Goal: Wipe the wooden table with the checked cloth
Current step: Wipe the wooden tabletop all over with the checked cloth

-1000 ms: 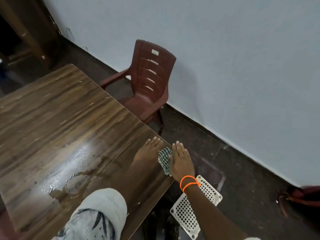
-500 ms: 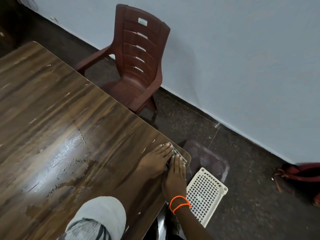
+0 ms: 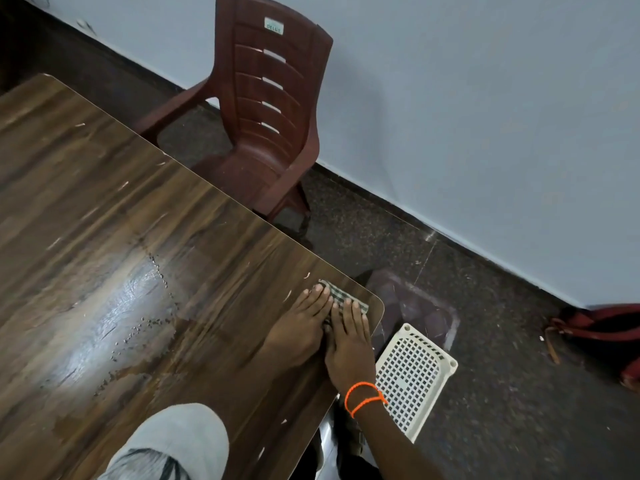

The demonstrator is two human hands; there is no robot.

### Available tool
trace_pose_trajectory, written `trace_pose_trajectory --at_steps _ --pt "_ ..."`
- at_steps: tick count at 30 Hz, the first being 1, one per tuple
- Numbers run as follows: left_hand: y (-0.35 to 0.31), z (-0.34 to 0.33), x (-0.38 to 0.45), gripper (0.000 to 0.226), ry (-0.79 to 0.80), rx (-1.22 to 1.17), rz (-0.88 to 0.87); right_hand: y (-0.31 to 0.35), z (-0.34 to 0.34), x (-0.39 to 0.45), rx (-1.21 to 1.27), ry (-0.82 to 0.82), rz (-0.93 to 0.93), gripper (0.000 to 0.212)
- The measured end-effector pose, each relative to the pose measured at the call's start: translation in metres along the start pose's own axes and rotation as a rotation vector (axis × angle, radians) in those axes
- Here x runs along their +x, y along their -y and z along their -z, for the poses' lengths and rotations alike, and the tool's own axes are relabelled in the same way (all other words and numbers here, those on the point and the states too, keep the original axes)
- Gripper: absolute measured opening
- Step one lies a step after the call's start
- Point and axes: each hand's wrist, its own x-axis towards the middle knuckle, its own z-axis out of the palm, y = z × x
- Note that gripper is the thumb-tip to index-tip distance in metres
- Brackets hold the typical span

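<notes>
Checked cloth (image 3: 346,296) apparently lies along table's (image 3: 104,209) edge.

Head camera looks steeply down over table (image 3: 104,202) corner

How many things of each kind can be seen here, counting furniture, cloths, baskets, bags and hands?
Tables: 1, the wooden table
Chairs: 1, the brown plastic chair
Cloths: 1, the checked cloth
Baskets: 1, the white basket
Bags: 1, the red bag, partly cut off
Hands: 2, left hand, right hand
Total: 7
</notes>
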Motion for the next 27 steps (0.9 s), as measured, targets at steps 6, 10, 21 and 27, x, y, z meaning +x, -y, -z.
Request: trace_pose_trajectory --at_steps 6,10,21,27 --pt "-0.046 -0.011 0.023 0.059 0.043 0.018 -0.045 -0.032 0.015 -0.019 -0.004 -0.069 -0.109 0.051" --pt "-0.044 -0.008 0.045 0.058 0.048 0.108 0.016 -0.037 0.018 0.015 -0.035 -0.045 -0.111 0.054" --pt "-0.016 -0.010 -0.032 0.061 -0.025 0.025 0.062 0.013 -0.005 -0.026 -0.009 0.012 0.061 0.053" --pt "-0.057 -0.018 -0.024 0.062 0.036 -0.015 0.004 -0.033 0.017 -0.046 -0.097 0.022 0.028 0.053"
